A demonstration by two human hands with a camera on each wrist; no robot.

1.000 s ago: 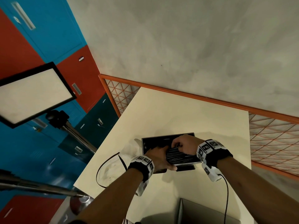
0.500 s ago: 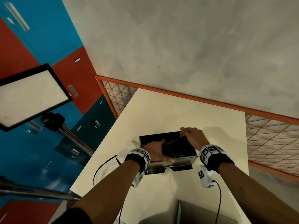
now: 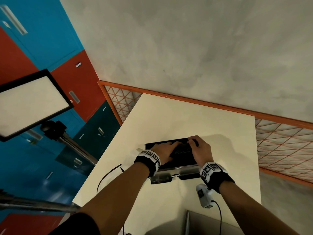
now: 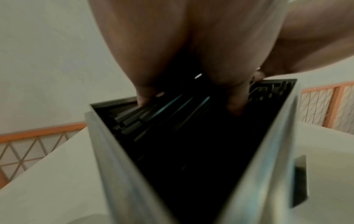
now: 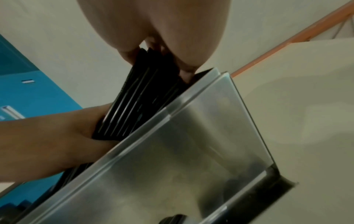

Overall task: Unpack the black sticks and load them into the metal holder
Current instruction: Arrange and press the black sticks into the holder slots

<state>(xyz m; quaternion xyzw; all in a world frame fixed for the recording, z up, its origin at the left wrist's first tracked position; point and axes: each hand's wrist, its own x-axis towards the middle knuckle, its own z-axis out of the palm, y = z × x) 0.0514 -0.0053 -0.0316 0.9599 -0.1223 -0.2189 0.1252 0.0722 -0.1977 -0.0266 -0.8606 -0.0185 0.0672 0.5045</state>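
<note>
The metal holder (image 3: 176, 167) stands in the middle of the white table, its black inside turned up. Several black sticks (image 5: 141, 94) lie in it as a bundle. My left hand (image 3: 174, 145) reaches in from the left with fingers fairly straight, pressing on the black sticks (image 4: 153, 113). At the far right corner, my right hand (image 3: 191, 141) curls over and pinches the sticks' end. In the right wrist view my right hand (image 5: 157, 60) grips the bundle's upper end above the shiny holder wall (image 5: 191, 151). The holder's floor is hidden in the dark.
A black cable (image 3: 108, 173) loops on the table (image 3: 169, 119) left of the holder. A grey box (image 3: 203, 223) sits at the near edge. A light panel (image 3: 30, 102) on a tripod stands off the table's left side. An orange mesh fence (image 3: 279, 146) runs behind.
My right hand went from the middle of the sticks to the holder's far right corner and curled onto the stick ends. The left hand stayed on the sticks, shifting slightly.
</note>
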